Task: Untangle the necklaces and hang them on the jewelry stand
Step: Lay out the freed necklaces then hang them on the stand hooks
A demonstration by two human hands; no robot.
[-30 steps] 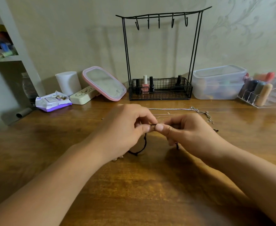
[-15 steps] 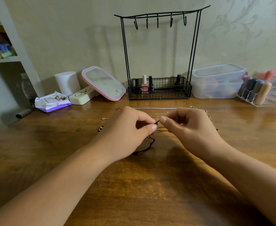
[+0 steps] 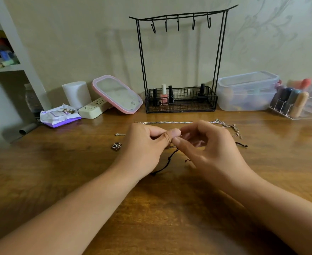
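Observation:
My left hand (image 3: 146, 144) and my right hand (image 3: 206, 150) meet over the middle of the wooden table (image 3: 78, 172). Both pinch a thin black cord necklace (image 3: 167, 163) between thumb and fingers; its loose end trails down onto the wood. A silver chain (image 3: 166, 122) lies stretched just behind my hands, running to a tangle of chains (image 3: 229, 126) at the right. A small pendant (image 3: 116, 146) and a tiny charm (image 3: 119, 134) lie left of my left hand. The black wire jewelry stand (image 3: 181, 61) rises at the back; its hooks are bare.
Nail polish bottles (image 3: 164, 97) stand in the stand's basket. A pink-rimmed mirror (image 3: 117, 93), a white roll (image 3: 77, 94), a cream case (image 3: 93, 109) and a wipes pack (image 3: 59, 116) sit back left. Clear plastic boxes (image 3: 247, 92) and a cosmetics organiser (image 3: 297, 102) sit back right.
My hands have drawn a little apart and shifted back toward the silver chain, still working the black cord. The pendant and charm at the left have come into view.

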